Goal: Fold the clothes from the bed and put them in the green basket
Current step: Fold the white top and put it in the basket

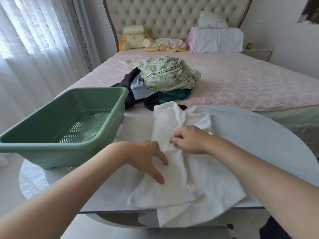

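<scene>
A white knit garment (174, 171) lies spread on a round white table (259, 135), its lower edge hanging over the near rim. My left hand (148, 157) rests flat on its left side with fingers straight. My right hand (188, 140) pinches a fold of the cloth near the middle. A green basket (43, 145) stands on the table's left part and holds no clothes. On the pink bed (241, 83) behind the table lies a pile of clothes (165, 78), with a leaf-print piece on top of dark, light blue and green ones.
Sheer curtains (34, 49) hang along the left. A tufted headboard (172, 16), pillows (215, 38) and a yellow cushion (134, 37) are at the bed's far end. A nightstand (259, 52) stands at the far right.
</scene>
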`<action>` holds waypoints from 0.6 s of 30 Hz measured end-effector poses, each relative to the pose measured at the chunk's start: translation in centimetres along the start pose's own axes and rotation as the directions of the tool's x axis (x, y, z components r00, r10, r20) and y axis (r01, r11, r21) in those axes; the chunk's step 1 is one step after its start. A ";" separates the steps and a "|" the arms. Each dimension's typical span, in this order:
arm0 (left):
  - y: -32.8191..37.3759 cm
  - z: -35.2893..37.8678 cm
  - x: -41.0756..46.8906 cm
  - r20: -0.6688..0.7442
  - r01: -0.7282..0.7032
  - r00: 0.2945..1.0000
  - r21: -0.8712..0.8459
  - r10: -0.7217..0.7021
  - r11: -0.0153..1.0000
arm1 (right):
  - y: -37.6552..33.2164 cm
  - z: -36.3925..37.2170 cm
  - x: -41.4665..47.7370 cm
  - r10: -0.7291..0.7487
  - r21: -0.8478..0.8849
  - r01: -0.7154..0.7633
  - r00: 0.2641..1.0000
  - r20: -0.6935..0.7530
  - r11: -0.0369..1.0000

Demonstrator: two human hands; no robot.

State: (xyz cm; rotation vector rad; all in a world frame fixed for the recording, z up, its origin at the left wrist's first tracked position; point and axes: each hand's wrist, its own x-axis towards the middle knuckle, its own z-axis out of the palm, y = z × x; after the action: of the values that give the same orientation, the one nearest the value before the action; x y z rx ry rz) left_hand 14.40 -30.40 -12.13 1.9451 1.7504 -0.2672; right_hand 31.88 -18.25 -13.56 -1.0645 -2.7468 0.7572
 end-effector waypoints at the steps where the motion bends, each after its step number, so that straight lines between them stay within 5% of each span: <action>1: 0.3 -0.5 -0.2 0.042 -0.002 0.999 -0.013 0.002 1.000 | 0.2 -0.2 0.1 -0.012 -0.006 0.012 0.998 -0.058 1.000; 5: 0.1 -2.0 0.0 -0.012 -0.001 1.000 -0.157 -0.001 0.988 | 1.6 0.6 1.1 -0.041 -0.328 0.002 0.993 -0.114 0.945; 8: -0.6 -1.9 1.7 -0.360 -0.067 0.933 -0.152 0.008 0.986 | 1.9 1.7 1.4 0.077 -0.317 -0.059 0.996 0.042 0.946; 11: -0.9 -1.7 4.3 -0.596 -0.102 0.802 -0.087 0.030 0.991 | 1.3 1.9 1.2 0.053 -0.326 -0.039 0.998 0.033 0.945; 15: -0.8 -1.7 7.4 -0.585 -0.067 0.810 -0.002 0.053 0.998 | 0.2 0.3 0.6 0.043 -0.201 -0.033 0.998 0.047 0.979; 18: -0.7 -1.3 9.1 -0.501 0.005 0.864 0.082 0.037 0.997 | 0.7 0.1 1.0 -0.008 -0.198 -0.035 0.978 -0.210 0.980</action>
State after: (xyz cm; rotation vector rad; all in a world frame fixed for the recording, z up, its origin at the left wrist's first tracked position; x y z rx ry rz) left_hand 14.82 -21.80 -15.44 2.2299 2.0633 0.2055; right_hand 31.50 -17.20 -14.04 -1.1278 -2.6778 0.3488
